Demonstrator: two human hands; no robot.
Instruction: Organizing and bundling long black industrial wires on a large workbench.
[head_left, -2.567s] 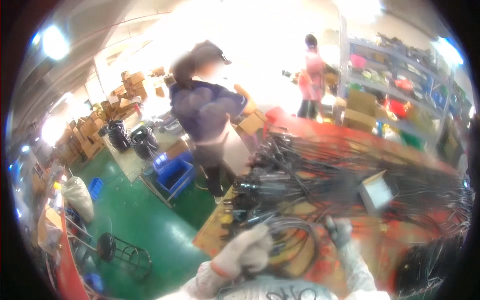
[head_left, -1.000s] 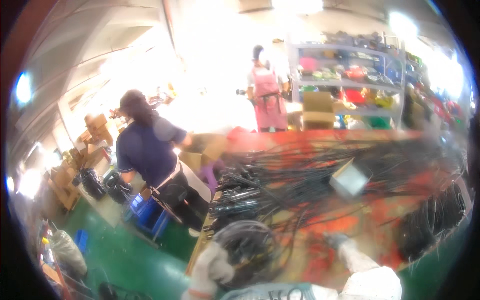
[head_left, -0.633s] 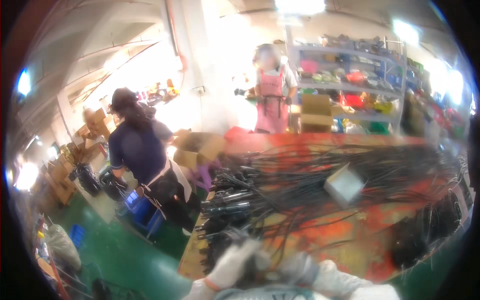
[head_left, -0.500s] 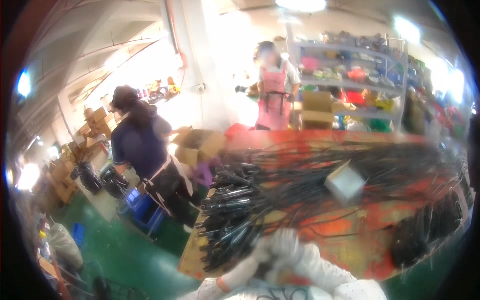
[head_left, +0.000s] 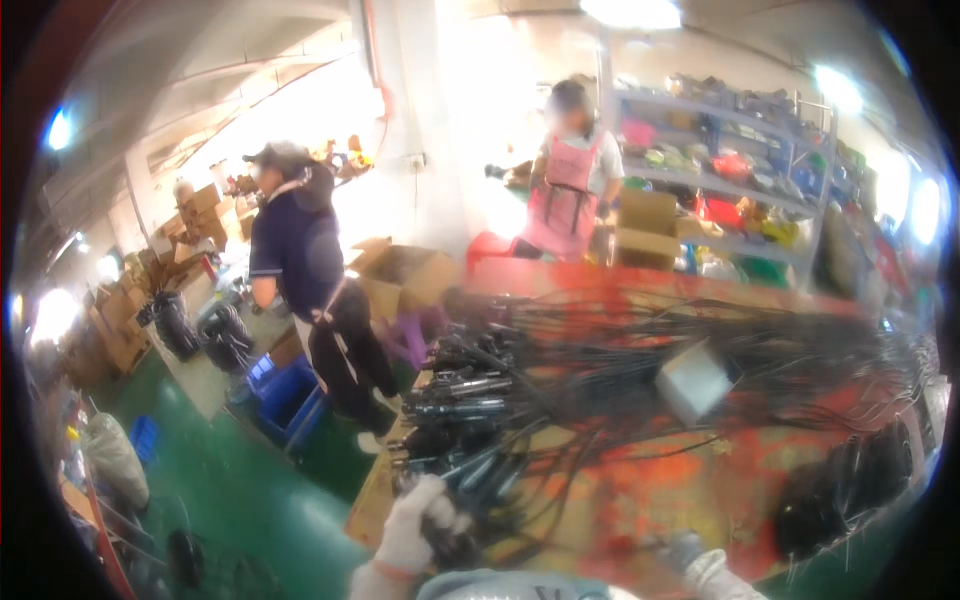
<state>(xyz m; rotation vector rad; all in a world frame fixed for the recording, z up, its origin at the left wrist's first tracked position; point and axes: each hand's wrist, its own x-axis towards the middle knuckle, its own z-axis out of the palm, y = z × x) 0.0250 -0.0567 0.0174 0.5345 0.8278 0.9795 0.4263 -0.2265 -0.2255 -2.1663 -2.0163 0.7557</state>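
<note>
My left hand [head_left: 425, 515], in a pale glove with an orange band at the wrist, is at the near left corner of the table. Its fingers curl round dark tubular pieces [head_left: 452, 545] beside the pile. Exactly what kind they are is blurred. Black rod-like ends [head_left: 460, 405] lie heaped along the table's left side, with long black cables [head_left: 640, 350] trailing from them to the right. My right hand [head_left: 685, 552], also gloved, is low over the table's near edge, apart from the left. Motion smears its fingers, and nothing can be made out in them.
An open white box [head_left: 694, 382] rests on the cables. Black coiled bundles [head_left: 845, 490] lie at the near right of the red-stained table [head_left: 650, 480]. A person in dark blue [head_left: 300, 240] stands beyond the left side near blue crates [head_left: 288, 405]; another in a pink apron [head_left: 570, 185] stands behind.
My hands, together at the near edge before, have parted: the left moved left to the pile's corner, the right moved right. The person in dark blue has straightened up and turned.
</note>
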